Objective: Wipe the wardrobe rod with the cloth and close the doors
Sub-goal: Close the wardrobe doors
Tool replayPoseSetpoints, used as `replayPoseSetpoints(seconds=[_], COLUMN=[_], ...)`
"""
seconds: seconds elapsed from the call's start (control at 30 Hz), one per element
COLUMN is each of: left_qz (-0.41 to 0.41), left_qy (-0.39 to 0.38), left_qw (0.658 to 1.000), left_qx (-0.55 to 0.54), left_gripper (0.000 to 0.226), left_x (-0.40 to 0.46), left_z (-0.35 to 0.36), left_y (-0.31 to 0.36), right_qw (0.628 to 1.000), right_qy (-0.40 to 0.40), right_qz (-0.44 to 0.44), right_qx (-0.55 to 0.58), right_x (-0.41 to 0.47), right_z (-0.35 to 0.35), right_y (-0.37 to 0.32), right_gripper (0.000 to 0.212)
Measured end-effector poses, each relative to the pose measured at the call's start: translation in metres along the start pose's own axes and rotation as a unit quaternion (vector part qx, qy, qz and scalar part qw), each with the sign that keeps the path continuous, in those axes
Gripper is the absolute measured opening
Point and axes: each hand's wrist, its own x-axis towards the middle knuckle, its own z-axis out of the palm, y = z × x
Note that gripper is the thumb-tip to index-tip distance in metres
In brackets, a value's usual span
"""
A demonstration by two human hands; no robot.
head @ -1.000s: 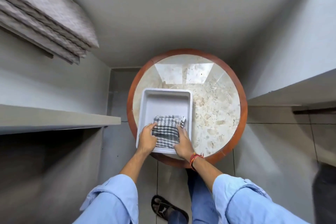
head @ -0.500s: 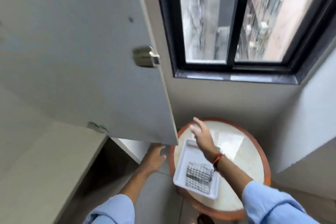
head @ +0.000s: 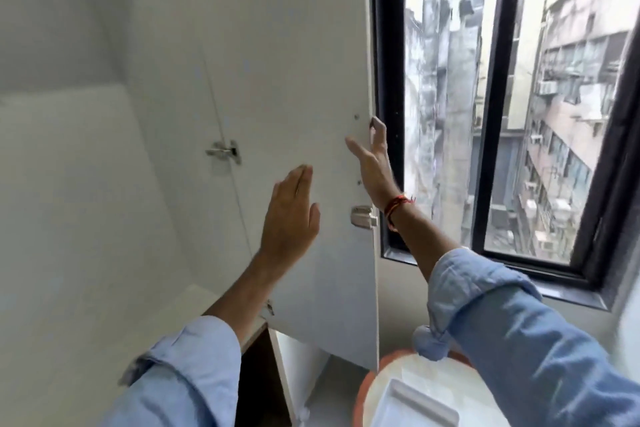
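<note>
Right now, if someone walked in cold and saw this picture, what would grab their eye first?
Probably the open white wardrobe door in the middle, with both hands raised to it: the left hand flat near its inner face, the right hand curled around its free edge. Next, the black-framed window on the right, looking out on weathered buildings. Low right, a white tray sits on a round table.

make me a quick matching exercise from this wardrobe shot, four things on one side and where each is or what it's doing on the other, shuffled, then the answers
Things:
1. left hand
2. right hand
3. white tray
4. metal hinge

Places or states:
A. on the round table, bottom of the picture
B. fingers curled round the free edge of the wardrobe door
C. where the door meets the wardrobe side
D. open, palm toward the door's inner face

Pairs: 1-D, 2-B, 3-A, 4-C
</note>
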Motion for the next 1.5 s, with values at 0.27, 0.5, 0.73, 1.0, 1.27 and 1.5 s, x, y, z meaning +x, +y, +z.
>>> replayPoseSetpoints(seconds=[0.27,0.5,0.73,1.0,1.27,1.5], left_qz=[-0.012,-0.123,-0.290,-0.371,-0.459,-0.346], left_qy=[0.089,0.140,0.132,0.181,0.302,0.329], left_qw=[0.993,0.970,0.863,0.632,0.703,0.723], left_qx=[0.077,0.157,0.392,0.656,0.453,0.499], left_gripper=[0.064,0.063,0.068,0.075,0.096,0.093], left_x=[0.006,-0.043,-0.144,-0.220,-0.224,-0.197], left_z=[-0.089,-0.177,-0.290,-0.410,-0.472,-0.414], left_y=[0.000,-0.038,-0.042,0.065,0.103,0.101], right_qw=[0.982,0.902,0.886,0.871,0.864,0.861], right_qy=[-0.038,-0.098,-0.223,-0.229,-0.264,-0.280], right_qz=[-0.149,-0.373,-0.382,-0.410,-0.406,-0.409], right_qx=[-0.107,-0.195,-0.141,-0.144,-0.140,-0.118], right_x=[-0.063,-0.086,-0.112,-0.112,-0.109,-0.104], right_z=[0.040,0.134,0.234,0.278,0.278,0.286], right_y=[-0.026,-0.047,-0.056,-0.046,-0.054,-0.049], right_gripper=[0.062,0.070,0.092,0.094,0.093,0.089])
